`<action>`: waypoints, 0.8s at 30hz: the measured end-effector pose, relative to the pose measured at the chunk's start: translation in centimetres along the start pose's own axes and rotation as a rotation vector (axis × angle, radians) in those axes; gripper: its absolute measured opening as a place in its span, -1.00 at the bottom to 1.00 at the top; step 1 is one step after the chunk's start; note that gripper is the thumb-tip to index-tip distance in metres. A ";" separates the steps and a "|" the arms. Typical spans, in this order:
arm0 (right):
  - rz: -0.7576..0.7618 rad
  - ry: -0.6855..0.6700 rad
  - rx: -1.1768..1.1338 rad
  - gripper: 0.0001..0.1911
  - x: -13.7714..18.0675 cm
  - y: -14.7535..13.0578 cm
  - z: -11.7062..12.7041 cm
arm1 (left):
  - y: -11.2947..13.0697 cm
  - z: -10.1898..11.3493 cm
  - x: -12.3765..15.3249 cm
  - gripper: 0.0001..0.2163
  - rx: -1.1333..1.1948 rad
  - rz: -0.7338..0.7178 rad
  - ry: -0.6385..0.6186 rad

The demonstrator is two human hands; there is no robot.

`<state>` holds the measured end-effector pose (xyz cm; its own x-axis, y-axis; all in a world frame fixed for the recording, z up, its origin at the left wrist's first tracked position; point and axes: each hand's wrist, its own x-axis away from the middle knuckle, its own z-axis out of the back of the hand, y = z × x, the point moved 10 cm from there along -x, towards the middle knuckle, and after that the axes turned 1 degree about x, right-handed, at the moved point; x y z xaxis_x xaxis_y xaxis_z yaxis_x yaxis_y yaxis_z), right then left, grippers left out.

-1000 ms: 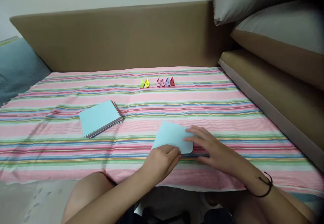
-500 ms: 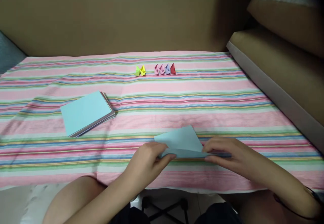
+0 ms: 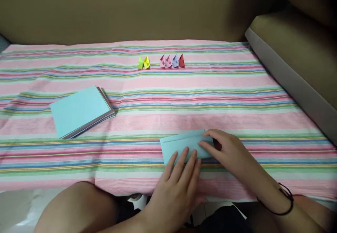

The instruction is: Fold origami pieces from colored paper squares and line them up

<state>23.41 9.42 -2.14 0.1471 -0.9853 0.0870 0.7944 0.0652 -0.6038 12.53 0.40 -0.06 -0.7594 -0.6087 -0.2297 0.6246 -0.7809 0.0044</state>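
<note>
Slip risk: Your blue sheet (image 3: 181,144) lies folded into a long strip on the striped cloth (image 3: 223,103), near its front edge. The cloth looks soft and slightly rumpled. I judge that uneven pressure could make the strip skid or bunch the cloth under it.
Crease risk: A thin band of the lower layer shows along the strip's far long edge, so the layers are not flush there. If you push sideways with one hand while the other rests lightly, the upper layer could drag and the crease could set crooked.
Edge risk: The strip sits close to where the cloth drops over toward your knee (image 3: 76,208). A hard sweep toward yourself could carry it off.
Left hand (image 3: 181,180): Open and flat, with the fingers (image 3: 184,157) stretched and close together. Their tips press on the near half of the strip, and the palm is over the cloth in front of it. It grips nothing.
Right hand (image 3: 228,150): The fingers are curled over the strip's right end, with the index tip at the far right corner and the thumb on the top face. I cannot tell whether any finger is tucked under the paper to pinch it.
Nearby: A paper stack (image 3: 79,110), blue on top, lies well apart to your left. The small folded figures, a yellow-green pair (image 3: 143,63) and a pink-to-red row (image 3: 172,61), stand far back, well clear of both hands.
</note>
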 end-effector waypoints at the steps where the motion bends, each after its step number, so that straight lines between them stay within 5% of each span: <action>1: -0.013 0.016 0.004 -0.88 0.0 0.1 0.0 | 0.1 -0.6 0.1 -0.40 -0.011 0.017 -0.024; 10: 0.018 0.221 0.044 -0.74 -0.1 0.0 0.7 | -1.2 -2.2 0.1 -0.37 0.003 0.125 -0.076; 24: 0.047 0.117 -0.008 -0.85 -1.1 0.0 0.8 | -1.1 -2.4 0.3 -0.42 0.052 0.129 -0.072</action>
<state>23.71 10.64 -1.53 0.1140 -0.9929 -0.0343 0.7835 0.1111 -0.6113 12.10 1.41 -2.46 -0.6856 -0.7116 -0.1539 0.7090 -0.7005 0.0806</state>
